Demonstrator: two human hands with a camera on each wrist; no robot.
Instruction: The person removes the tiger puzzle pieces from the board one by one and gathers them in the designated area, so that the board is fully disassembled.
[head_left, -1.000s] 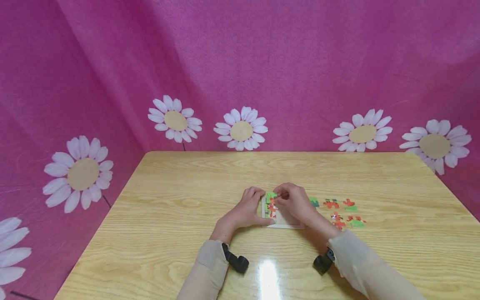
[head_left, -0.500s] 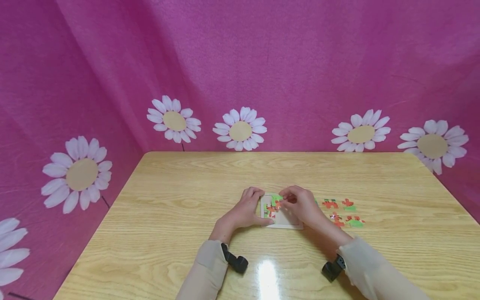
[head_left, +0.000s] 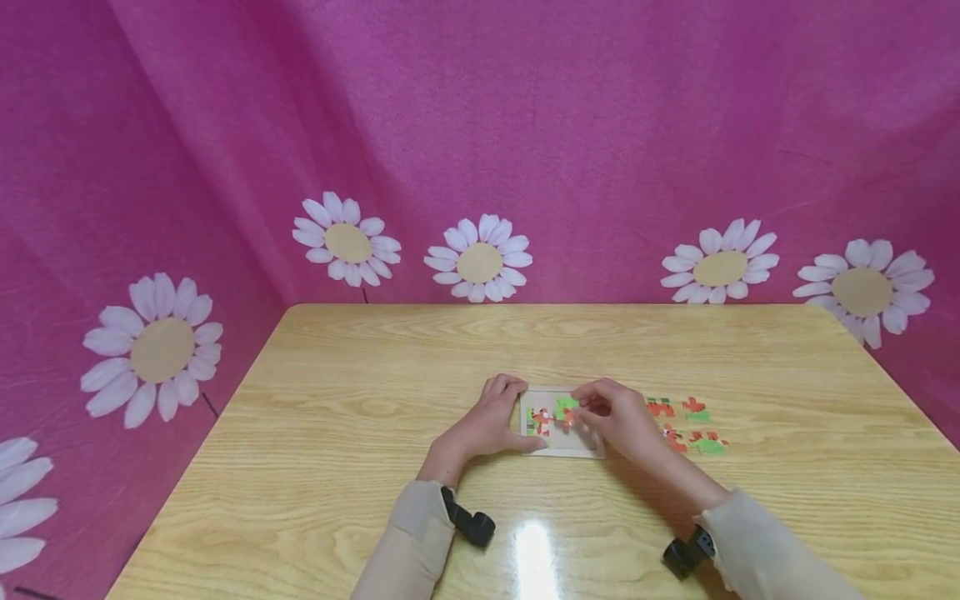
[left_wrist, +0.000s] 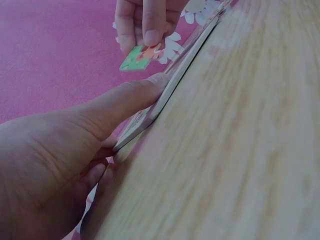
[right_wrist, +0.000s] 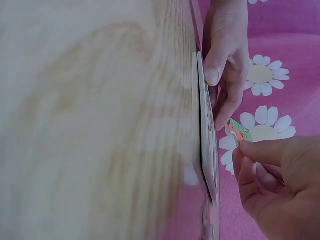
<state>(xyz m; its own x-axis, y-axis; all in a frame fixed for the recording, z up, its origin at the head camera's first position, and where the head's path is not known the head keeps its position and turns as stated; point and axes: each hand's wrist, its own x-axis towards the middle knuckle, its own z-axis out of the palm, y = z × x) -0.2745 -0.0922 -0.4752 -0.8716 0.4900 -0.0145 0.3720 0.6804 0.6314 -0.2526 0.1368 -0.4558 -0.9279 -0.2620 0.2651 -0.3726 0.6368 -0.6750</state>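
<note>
My left hand [head_left: 497, 419] grips the left side of a shallow puzzle tray [head_left: 581, 455], its thumb on the near rim and its fingers at the far left corner. Inside the tray, orange and green puzzle pieces [head_left: 540, 422] lie against the left side. My right hand [head_left: 621, 418] pinches a green and orange puzzle piece [head_left: 566, 408] between thumb and fingers. In the left wrist view, that puzzle piece [left_wrist: 134, 59] is raised above the tray [left_wrist: 145, 121], tilted. The right wrist view shows the thumb on the puzzle piece's [right_wrist: 240, 131] edge.
Right of the tray, several loose puzzle pieces [head_left: 708, 442] lie in two rows on the wooden table [head_left: 360, 392]. The right hand partly covers the nearest ones. A pink curtain [head_left: 585, 125] with daisies hangs behind the table's far edge.
My right hand has moved right and slightly nearer, carrying the pinched puzzle piece from the tray's upper left toward its middle. My left hand has stayed on the tray.
</note>
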